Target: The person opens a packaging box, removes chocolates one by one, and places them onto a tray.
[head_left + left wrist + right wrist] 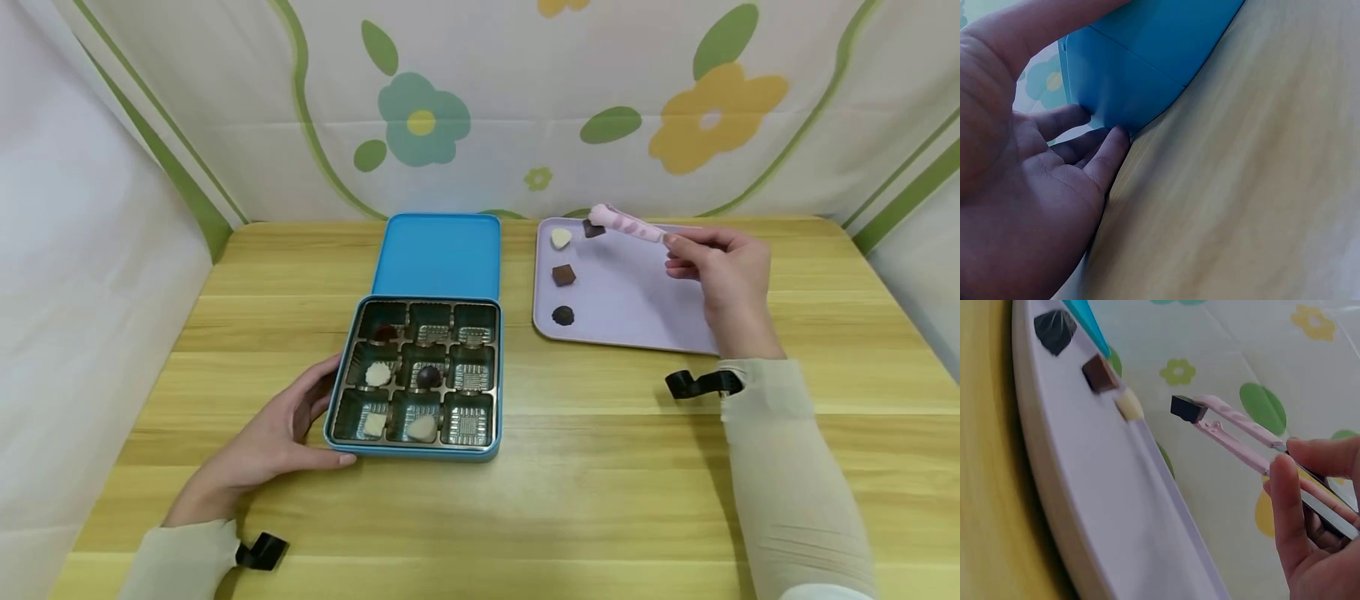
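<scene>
In the head view my right hand (731,271) pinches pink tongs (632,225) above the right-hand tray. Their tips clasp a dark, square-edged chocolate (1187,409), raised off the tray in the right wrist view. A blue tin (420,453) with a gold divided insert stands at centre left. My left hand (273,437) holds its near left corner, thumb along the front and fingers against the left side. Inside lie a reddish-brown chocolate (386,333), a white one (378,373), a dark one (429,377), a cream square (374,425) and a cream piece (423,428), each in its own compartment.
The lilac tray (637,296) bears a cream chocolate (561,238), a brown one (564,275) and a dark round one (562,315) along its left side. Behind the tin lies its blue lid (438,254). A flowered curtain (495,108) hangs at the table's back edge.
</scene>
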`<state>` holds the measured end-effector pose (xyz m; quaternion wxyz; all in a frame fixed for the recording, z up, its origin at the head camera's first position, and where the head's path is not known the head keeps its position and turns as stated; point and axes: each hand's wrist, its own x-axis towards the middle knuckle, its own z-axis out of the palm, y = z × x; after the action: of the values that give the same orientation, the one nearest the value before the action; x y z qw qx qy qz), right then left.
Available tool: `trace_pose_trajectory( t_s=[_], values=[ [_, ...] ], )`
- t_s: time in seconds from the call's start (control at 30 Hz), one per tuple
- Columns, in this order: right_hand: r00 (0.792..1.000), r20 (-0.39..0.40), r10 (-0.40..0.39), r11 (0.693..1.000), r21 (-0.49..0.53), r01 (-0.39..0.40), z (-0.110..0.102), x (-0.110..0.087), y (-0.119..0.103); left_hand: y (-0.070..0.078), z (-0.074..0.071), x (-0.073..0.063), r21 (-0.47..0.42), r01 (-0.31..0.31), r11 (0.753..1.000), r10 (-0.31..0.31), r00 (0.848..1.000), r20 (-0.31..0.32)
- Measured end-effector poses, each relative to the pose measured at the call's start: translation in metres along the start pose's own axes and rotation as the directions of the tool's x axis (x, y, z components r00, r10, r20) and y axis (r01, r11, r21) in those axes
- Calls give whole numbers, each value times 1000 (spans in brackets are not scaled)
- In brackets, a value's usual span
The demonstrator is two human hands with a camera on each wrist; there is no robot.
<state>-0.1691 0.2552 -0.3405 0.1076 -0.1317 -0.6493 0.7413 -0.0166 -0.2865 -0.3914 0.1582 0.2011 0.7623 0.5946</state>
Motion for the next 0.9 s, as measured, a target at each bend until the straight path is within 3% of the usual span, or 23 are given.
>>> trace_pose_trajectory(
  t_s=[0.27,0.53,0.9],
  values=[
    [985,-135,108,994,26,-106,-18,9,7,-1,1,3,-1,-2,1000,2,1000,-11],
    [970,-169,172,985,29,-170,-26,13,13,-2,0,3,4,12,1000,-12,1000,-13],
    [962,-191,195,981,50,-189,-37,15,15,-2,0,4,8,31,1000,-30,999,-24]
  ],
)
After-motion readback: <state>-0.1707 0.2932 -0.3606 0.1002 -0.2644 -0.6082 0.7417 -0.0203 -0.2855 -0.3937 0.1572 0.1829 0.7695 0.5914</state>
